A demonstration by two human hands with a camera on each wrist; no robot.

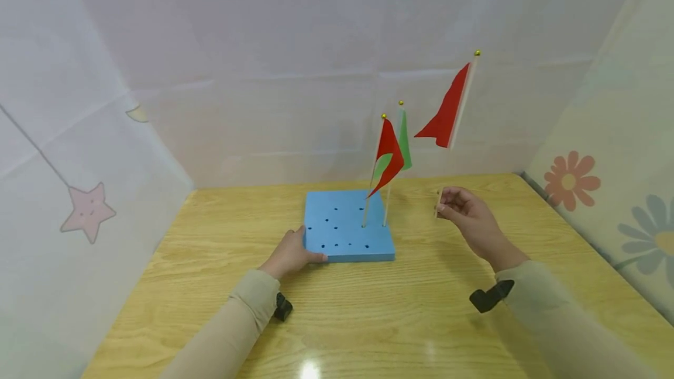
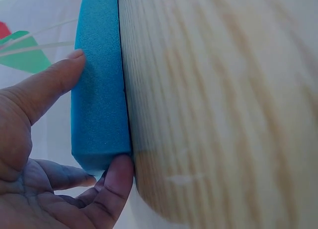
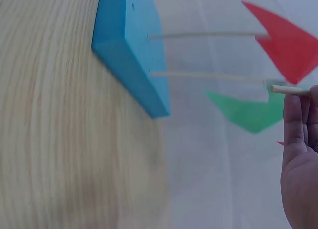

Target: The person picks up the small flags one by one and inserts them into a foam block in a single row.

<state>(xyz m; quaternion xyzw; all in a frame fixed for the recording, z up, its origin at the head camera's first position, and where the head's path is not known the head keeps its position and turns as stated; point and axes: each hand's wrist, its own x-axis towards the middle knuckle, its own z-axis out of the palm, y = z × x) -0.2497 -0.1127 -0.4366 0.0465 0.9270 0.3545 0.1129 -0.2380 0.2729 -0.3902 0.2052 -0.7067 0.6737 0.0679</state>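
A blue foam block [image 1: 344,199] with several small holes in its top lies flat on the table. My left hand [image 1: 291,253] grips its near left corner, thumb at the front side and fingers along the left side; the left wrist view shows the fingertips round the block's end [image 2: 99,110]. A red flag [image 1: 389,148] and a green flag [image 1: 405,142] stand by their sticks in holes on the block's right part. To the right, above the table, my right hand [image 1: 474,221] pinches the lower stick of another red flag [image 1: 454,107], which leans slightly right.
The wooden table [image 1: 210,285] reaches back to a pale cloth backdrop [image 1: 289,75]. Printed cloth also hangs at both sides, with a star [image 1: 88,213] on the left and a red flower [image 1: 571,182] on the right.
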